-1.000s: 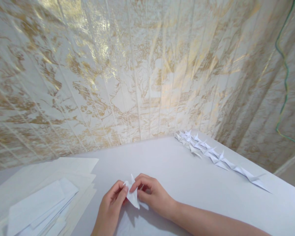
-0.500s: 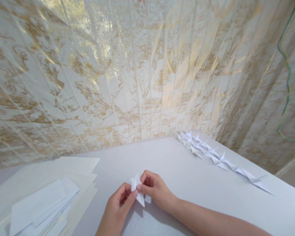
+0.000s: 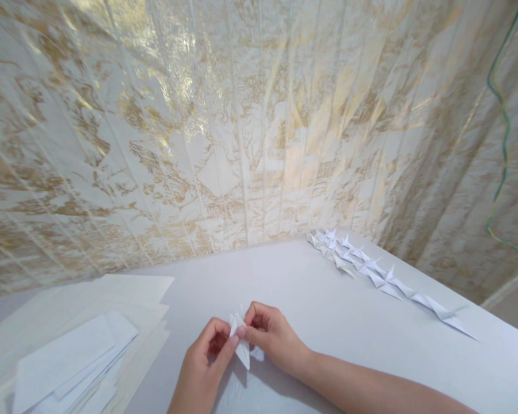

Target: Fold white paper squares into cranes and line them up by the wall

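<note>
A small folded white paper crane (image 3: 243,352) is held between both hands near the front of the table, its pointed end aimed down toward me. My left hand (image 3: 208,356) pinches its left side between thumb and fingers. On the other side, my right hand (image 3: 273,332) grips it, the thumb pressed on its middle close to the left thumb. Fingers cover part of the folds. Several finished-looking paper cranes (image 3: 380,279) stand in rows along the table's right edge.
White sheets (image 3: 149,287) lie spread on the left, with smaller folded paper pieces (image 3: 64,356) on top. The white table (image 3: 250,270) meets a gold-patterned wall covering (image 3: 224,126). A green cord (image 3: 506,132) hangs at the right.
The crane has tilted slightly, its lower tip shifting a little down and left. Both hands keep their hold and have barely moved.
</note>
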A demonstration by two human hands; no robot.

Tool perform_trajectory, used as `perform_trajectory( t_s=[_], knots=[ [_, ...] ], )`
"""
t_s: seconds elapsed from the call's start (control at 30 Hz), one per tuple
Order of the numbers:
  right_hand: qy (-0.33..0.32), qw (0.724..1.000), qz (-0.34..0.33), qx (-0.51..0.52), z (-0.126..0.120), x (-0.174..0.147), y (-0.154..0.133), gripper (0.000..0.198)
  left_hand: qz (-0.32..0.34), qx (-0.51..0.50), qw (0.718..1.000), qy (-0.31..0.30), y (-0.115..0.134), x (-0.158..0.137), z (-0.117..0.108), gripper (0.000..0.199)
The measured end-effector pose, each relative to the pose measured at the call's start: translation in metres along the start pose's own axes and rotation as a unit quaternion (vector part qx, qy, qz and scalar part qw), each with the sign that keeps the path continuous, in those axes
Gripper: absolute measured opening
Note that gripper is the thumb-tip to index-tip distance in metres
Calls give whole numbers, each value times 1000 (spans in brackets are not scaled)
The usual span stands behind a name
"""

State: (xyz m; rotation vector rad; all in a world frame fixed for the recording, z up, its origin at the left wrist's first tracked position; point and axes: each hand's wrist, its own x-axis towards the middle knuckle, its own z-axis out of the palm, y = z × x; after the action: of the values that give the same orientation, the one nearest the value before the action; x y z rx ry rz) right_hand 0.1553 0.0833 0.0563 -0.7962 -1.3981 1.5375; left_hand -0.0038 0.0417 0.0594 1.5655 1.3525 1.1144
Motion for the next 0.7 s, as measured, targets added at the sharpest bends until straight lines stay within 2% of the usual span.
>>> perform_trajectory(
  t_s=[0.3, 0.5, 0.7],
  knots=[
    [15, 997, -15, -79, 0, -4, -5, 49, 28, -32, 999, 29, 1, 0, -2, 31],
    [-7, 999, -11, -37, 2, -4, -8, 45, 4, -3, 1000, 29, 0, 0, -4, 34],
    [-25, 1000, -6, -10, 2, -5, -7, 35, 19, 7, 999, 39, -7, 2, -3, 34]
  ],
)
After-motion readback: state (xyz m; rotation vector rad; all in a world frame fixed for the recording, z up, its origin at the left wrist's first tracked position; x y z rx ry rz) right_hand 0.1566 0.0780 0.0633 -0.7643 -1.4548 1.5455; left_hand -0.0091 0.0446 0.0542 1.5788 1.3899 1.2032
